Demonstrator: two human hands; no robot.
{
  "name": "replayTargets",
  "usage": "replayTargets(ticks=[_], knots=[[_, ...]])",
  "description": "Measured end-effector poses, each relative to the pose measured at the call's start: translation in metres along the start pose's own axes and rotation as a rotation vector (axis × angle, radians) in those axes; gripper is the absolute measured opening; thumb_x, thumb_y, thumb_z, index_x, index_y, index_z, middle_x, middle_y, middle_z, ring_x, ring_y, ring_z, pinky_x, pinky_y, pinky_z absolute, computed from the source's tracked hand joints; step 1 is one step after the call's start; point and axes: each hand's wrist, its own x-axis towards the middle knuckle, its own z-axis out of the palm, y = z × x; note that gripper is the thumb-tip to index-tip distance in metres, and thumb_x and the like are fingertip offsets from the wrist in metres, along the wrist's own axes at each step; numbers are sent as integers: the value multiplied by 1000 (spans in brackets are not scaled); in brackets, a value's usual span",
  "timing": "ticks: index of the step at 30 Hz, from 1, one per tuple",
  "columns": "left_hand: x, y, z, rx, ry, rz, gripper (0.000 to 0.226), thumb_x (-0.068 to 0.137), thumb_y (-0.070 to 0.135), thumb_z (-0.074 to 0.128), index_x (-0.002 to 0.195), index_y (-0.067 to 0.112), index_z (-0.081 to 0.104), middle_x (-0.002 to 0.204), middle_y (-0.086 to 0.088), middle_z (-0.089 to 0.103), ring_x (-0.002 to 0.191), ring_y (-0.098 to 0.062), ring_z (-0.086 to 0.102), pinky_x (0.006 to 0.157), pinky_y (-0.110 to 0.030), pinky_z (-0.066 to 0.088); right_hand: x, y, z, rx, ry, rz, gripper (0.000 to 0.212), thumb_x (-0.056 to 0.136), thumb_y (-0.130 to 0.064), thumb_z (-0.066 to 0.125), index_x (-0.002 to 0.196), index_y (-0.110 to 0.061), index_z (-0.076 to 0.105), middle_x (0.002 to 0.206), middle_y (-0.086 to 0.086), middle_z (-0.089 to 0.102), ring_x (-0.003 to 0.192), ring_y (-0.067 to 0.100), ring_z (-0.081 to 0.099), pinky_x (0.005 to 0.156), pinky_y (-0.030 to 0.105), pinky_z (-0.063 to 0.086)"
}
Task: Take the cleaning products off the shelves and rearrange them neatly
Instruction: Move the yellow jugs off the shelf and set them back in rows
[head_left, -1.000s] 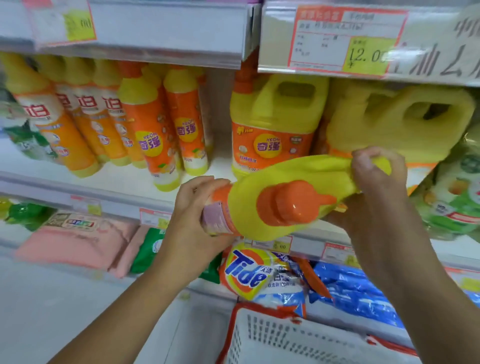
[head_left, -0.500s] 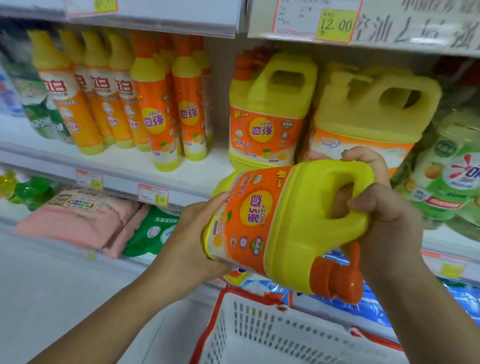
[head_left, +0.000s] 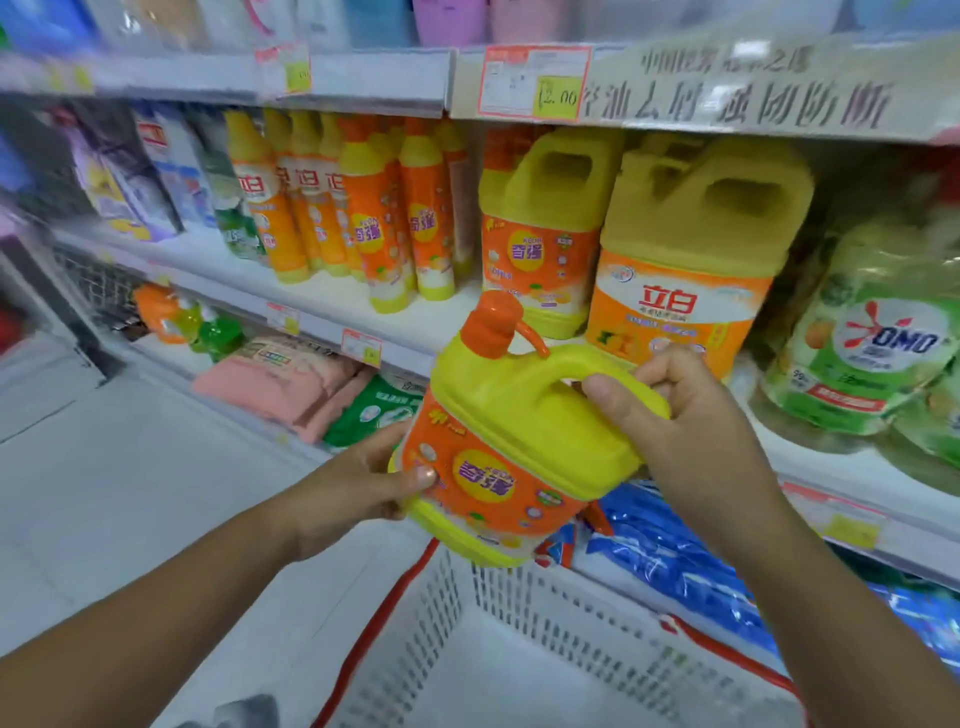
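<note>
Seen from my head, my right hand (head_left: 691, 426) is wrapped round the handle of the yellow jug (head_left: 519, 447). My left hand (head_left: 358, 483) clasps its lower side, thumb on the orange label, holding it above the white basket (head_left: 452, 613) in front of the shelf (head_left: 322, 296). I'd keep the left hand low to carry the weight and set it down level; its long axis stands near upright, slightly tilted, orange pump cap pointing up.

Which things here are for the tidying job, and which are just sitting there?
For the job: held jug, left hand, right hand, shelf jugs, bottles, basket.
Just there: price tag, sign, floor.
</note>
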Motion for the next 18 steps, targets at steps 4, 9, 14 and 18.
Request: replayTargets(ticks=[4, 9, 14, 18], knots=[[18, -17, 0, 41, -1, -15, 63, 59, 87, 61, 110, 51, 63, 109, 5, 73, 93, -9, 68, 91, -36, 50, -10, 9, 8, 111, 11, 133, 64, 54, -79, 67, 85, -25, 53, 95, 9, 71, 84, 27, 70, 59, 50, 60], [43, -42, -45, 68, -105, 2, 88, 49, 96, 56, 122, 47, 57, 117, 12, 71, 109, -7, 67, 88, -27, 54, -9, 18, 43, 230, -33, 193, 46, 59, -50, 69, 94, -20, 66, 95, 7, 76, 82, 26, 74, 58, 38, 60], [59, -75, -114, 11, -215, -39, 93, 44, 89, 69, 123, 43, 53, 120, 15, 69, 113, -6, 64, 87, -25, 54, 7, 10, 108, 182, -121, 229, 39, 70, -38, 68, 100, -13, 72, 94, 6, 77, 88, 26, 75, 77, 45, 62], [63, -122, -168, 37, -292, -114, 95, 42, 76, 82, 126, 49, 47, 118, 23, 67, 111, 2, 62, 86, -20, 53, 23, 26, 173, 105, -249, 280, 38, 70, -36, 67, 100, -13, 69, 91, 3, 77, 86, 20, 74, 79, 35, 62]])
